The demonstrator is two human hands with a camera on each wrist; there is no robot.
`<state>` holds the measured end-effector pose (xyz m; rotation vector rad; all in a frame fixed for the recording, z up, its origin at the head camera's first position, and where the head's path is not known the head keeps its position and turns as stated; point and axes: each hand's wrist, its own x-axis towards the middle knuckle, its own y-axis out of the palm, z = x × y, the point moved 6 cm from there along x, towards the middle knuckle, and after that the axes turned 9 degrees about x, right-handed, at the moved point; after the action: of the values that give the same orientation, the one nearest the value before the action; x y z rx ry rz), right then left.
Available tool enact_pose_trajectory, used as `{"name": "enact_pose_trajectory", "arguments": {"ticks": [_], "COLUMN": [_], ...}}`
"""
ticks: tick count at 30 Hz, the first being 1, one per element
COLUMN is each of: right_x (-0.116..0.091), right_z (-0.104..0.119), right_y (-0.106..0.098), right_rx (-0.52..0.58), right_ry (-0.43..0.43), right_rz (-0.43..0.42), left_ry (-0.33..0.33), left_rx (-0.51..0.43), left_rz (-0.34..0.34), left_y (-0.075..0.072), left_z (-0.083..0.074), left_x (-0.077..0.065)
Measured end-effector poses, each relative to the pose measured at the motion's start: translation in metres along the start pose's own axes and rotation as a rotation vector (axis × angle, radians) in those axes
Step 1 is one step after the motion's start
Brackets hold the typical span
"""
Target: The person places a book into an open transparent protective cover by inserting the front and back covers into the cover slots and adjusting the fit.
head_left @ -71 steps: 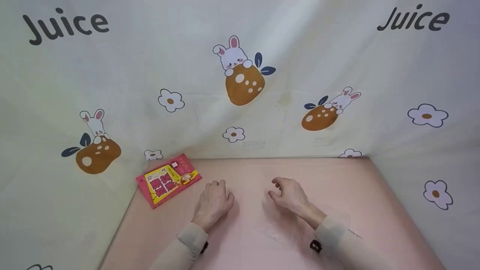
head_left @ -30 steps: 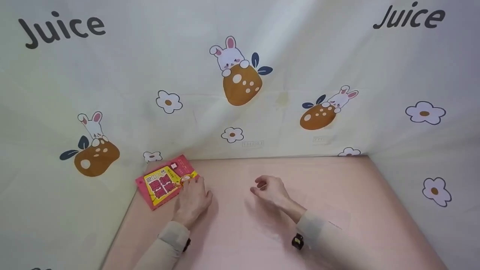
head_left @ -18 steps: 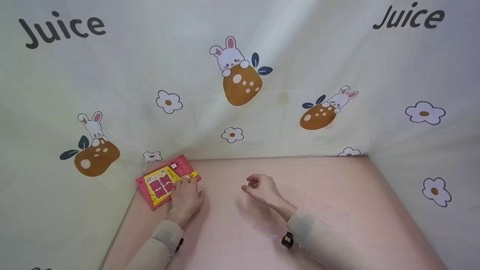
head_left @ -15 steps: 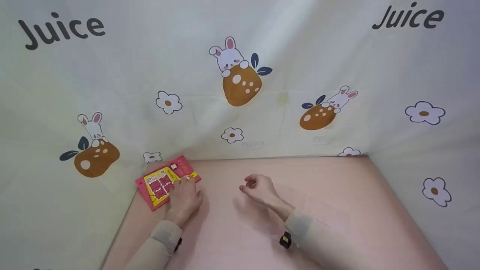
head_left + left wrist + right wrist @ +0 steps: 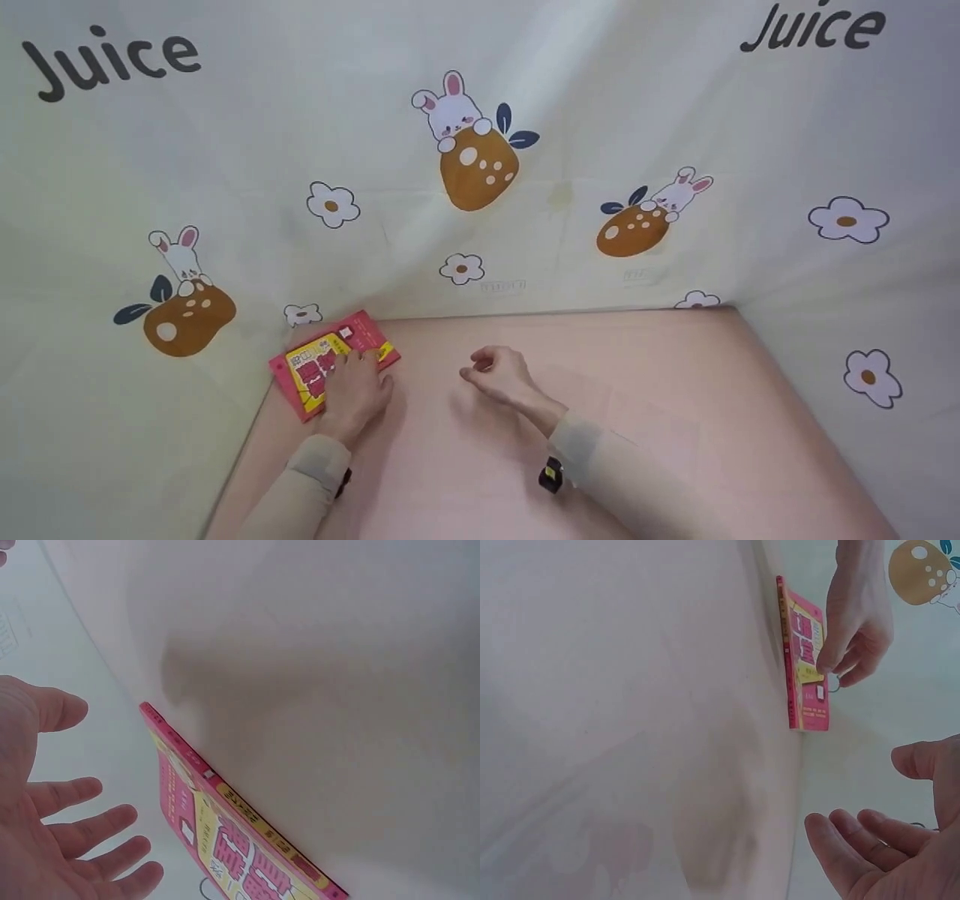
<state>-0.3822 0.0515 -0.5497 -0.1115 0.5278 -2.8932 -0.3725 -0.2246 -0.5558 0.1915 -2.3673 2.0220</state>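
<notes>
A thin pink and yellow book [image 5: 315, 367] lies flat at the table's far left corner, its printed cover up. My left hand [image 5: 352, 394] reaches over the near right part of it, covering some of the print. In the left wrist view the left hand [image 5: 67, 825] has its fingers spread and apart from the book [image 5: 240, 840], whose spine faces the camera. My right hand [image 5: 501, 375] is held above the middle of the table, fingers loosely bent, with nothing in it. The right wrist view shows the right hand [image 5: 900, 847] with thumb and fingers apart.
The pink table top [image 5: 637, 360] meets a pale curtain [image 5: 405, 247] printed with rabbits, fruit and flowers, which rises at the back and both sides. A small black device [image 5: 551, 474] sits at the right wrist.
My left hand has moved left, from beside the book to over its cover. The right hand has moved left across the table, its fingers a little more bent. The book lies where it was.
</notes>
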Motion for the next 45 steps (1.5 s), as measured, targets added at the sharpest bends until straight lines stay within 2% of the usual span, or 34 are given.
{"name": "enact_pose_trajectory", "arguments": {"ticks": [5,14,22,29,37,45], "right_x": [0.002,0.007,0.015,0.017,0.017,0.018], "right_z": [-0.004,-0.002,0.001,0.001,0.0,0.001], "right_y": [0.006,0.012,0.022,0.034,0.04,0.041], "right_rx": [0.018,0.08,0.192,0.251,0.28,0.247], "right_ry": [0.026,0.089,0.129,0.148,0.157,0.152], "right_rz": [0.007,0.048,0.052,0.058,0.066,0.062], "left_ry": [-0.009,0.022,0.006,0.009,0.023,-0.003], "left_rx": [0.002,0.078,0.092,0.088,0.091,0.125], "left_rz": [0.017,-0.029,0.053,0.081,0.143,0.228], "left_y": [0.003,-0.001,0.001,0.002,0.012,0.01], "left_z": [0.01,0.024,0.039,0.049,0.065,0.073], "left_x": [0.002,0.008,0.012,0.017,0.022,0.022]}}
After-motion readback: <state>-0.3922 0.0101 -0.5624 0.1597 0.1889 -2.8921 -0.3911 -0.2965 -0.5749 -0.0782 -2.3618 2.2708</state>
